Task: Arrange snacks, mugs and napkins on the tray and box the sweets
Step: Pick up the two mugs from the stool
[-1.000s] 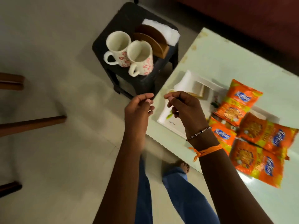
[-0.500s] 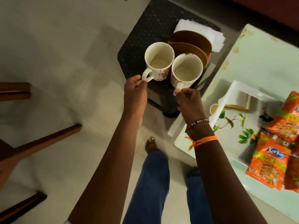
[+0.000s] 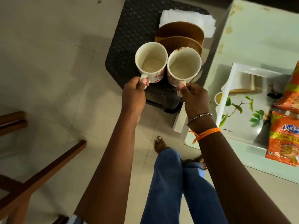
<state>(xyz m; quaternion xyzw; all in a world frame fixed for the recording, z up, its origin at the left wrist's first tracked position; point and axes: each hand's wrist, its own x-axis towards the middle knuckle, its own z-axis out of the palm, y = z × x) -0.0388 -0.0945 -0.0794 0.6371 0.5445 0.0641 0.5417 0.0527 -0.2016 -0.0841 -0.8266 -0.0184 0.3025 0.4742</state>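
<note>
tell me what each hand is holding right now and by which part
The left hand pinches the left mug by its handle; the right hand pinches the right mug by its handle.

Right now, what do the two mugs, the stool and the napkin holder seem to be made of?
Left mug and right mug: likely glazed ceramic, thick glossy white walls with a red print. Stool: probably moulded plastic, dark with a woven-look texture. Napkin holder: brown, wood or plastic; I cannot tell.

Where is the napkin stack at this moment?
In the head view, the napkin stack lies on the black stool, top centre, behind the brown holder and both mugs.
</note>
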